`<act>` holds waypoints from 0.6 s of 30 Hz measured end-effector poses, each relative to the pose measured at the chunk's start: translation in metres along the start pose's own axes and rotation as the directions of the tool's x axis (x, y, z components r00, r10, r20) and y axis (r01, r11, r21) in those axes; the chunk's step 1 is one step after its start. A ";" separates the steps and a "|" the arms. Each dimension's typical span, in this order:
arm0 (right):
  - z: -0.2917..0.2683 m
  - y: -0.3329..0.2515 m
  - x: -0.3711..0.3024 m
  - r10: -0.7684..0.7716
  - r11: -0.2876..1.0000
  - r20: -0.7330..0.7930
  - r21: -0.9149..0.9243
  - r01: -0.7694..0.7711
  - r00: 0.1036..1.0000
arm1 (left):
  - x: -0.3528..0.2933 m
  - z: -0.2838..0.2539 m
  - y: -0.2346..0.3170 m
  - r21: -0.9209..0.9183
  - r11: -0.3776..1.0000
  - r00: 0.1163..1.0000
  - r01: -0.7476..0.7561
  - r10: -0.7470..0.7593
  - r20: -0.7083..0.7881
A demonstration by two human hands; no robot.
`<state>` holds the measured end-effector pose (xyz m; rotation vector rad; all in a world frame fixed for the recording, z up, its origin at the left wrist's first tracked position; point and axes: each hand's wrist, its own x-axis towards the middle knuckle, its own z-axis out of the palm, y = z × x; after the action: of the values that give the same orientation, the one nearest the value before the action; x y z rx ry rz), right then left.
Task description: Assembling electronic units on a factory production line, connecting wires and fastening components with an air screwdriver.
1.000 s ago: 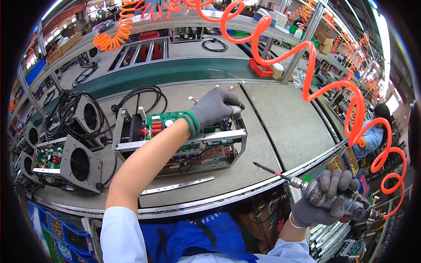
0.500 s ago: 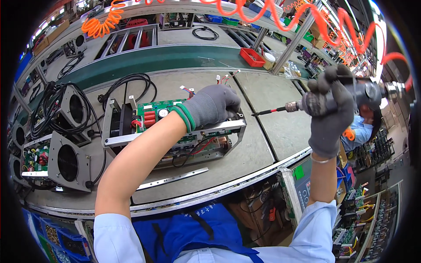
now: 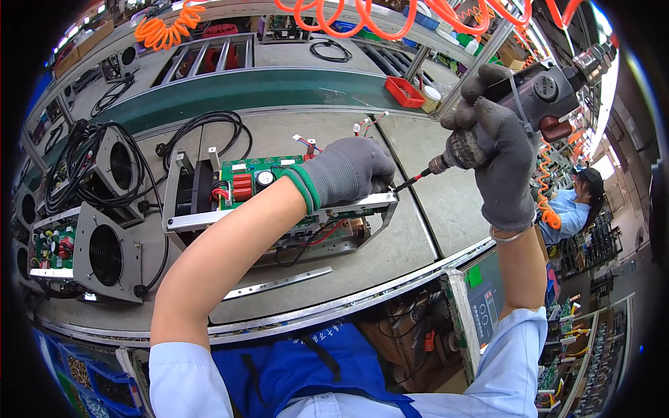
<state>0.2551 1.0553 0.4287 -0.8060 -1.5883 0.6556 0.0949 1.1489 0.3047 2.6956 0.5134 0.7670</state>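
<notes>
My right hand, in a grey glove, is wrapped round a dark pneumatic screwdriver, held tilted above the bench. Its red and black bit slants down to the left, the tip at the right corner of an open metal chassis. At that same corner my left hand, gloved with a green cuff, has its fingers pinched together. What they hold, if anything, is hidden. Inside the chassis sits a green circuit board with red components and a round white-topped part. Short wires with white connectors stick up behind my left hand.
To the left stand more units with round fan openings and coiled black cables. A perforated metal strip lies before the chassis. Orange air hoses hang overhead. A red bin stands behind; a co-worker is at right.
My right hand has brought the screwdriver left and turned it, so its bit now meets the chassis corner. My left hand and the chassis have shifted slightly right.
</notes>
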 end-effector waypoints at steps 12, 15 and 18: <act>0.036 -0.005 0.017 0.110 0.993 0.240 -0.055 -0.100 0.964 | -0.001 0.001 0.003 -0.050 0.998 0.999 0.049 -0.049 0.014; 0.034 0.001 0.030 0.144 0.988 0.320 0.014 -0.156 0.936 | -0.002 0.001 0.004 -0.126 0.990 0.998 0.067 -0.067 0.004; 0.027 0.011 0.038 0.127 0.988 0.220 0.063 -0.144 0.967 | 0.000 -0.001 0.008 -0.110 0.988 0.993 0.111 -0.107 0.044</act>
<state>0.2267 1.0926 0.4384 -0.8121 -1.7006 0.9246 0.0962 1.1422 0.3081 2.5501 0.5854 0.6920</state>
